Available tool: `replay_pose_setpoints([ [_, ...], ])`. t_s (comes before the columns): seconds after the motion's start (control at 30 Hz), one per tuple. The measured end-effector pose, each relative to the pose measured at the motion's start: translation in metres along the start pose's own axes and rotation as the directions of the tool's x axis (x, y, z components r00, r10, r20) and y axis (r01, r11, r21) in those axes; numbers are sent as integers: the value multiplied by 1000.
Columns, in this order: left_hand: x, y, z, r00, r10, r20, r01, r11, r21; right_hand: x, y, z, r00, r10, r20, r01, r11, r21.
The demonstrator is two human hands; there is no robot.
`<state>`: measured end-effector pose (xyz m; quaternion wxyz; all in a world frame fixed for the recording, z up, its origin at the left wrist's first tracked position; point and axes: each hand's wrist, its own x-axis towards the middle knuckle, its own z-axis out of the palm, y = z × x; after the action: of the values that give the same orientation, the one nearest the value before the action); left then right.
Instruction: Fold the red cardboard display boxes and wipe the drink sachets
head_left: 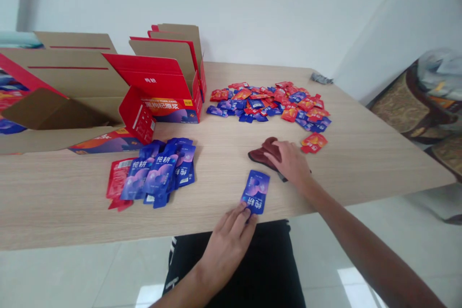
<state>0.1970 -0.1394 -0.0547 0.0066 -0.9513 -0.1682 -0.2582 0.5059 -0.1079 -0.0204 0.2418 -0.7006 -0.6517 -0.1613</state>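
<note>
A single blue sachet (256, 191) lies flat near the front edge of the wooden table (378, 159). My left hand (228, 240) rests its fingertips on the sachet's near end, fingers extended and close together. My right hand (290, 162) lies palm-down on a dark red cloth (263, 151) just right of the sachet, fingers curved over it. A fanned stack of blue sachets (161, 173) with a red sachet (117, 183) beneath lies to the left.
A heap of red and blue sachets (271, 102) covers the table's far middle. Open red-and-cardboard boxes (164, 82) stand at the back left, a larger one (57, 101) at the far left. A lone red sachet (314, 142) lies beside the cloth. A chair (418, 106) stands at the right.
</note>
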Motion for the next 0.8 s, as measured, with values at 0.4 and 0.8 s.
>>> replay_pose_setpoints([
  [0.4, 2, -7, -20, 985, 55, 163, -56, 998, -1, -68, -2, -24, 789, 607, -96, -528, 750, 398],
  [0.8, 78, -65, -34, 819, -545, 180, 552, 663, -506, -68, 6, -26, 634, 767, -100, -601, 570, 560],
])
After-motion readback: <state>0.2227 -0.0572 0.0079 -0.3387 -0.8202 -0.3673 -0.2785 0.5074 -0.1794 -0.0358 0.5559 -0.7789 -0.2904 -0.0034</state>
